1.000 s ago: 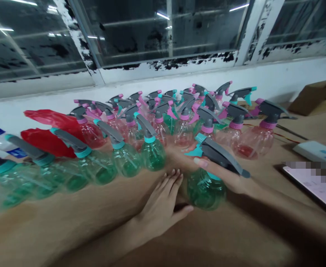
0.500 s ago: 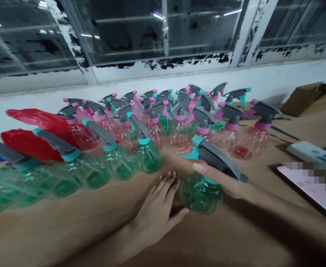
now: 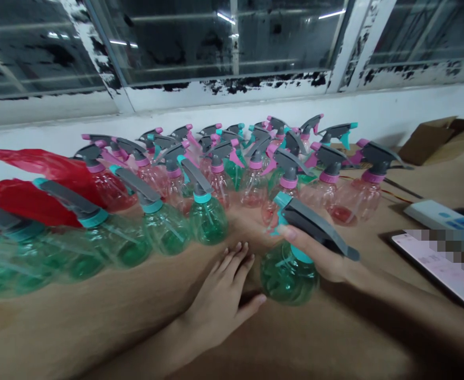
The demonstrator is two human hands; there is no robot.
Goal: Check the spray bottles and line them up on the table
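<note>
My right hand is wrapped round the neck of a green spray bottle with a grey and teal trigger head; the bottle stands on the brown table. Beside its base, my left hand lies flat on the table with fingers stretched out and the thumb near the bottle. A row of green spray bottles runs off to the left. Behind them stand several pink spray bottles with grey heads.
Red plastic bags lie at the left behind the green bottles. A white device and a phone lie at the right, with a cardboard box behind. A white wall and windows close off the back.
The held green bottle has tilted a little, its head turning slightly toward me. My left hand has stayed flat beside it. The view has shifted slightly right.
</note>
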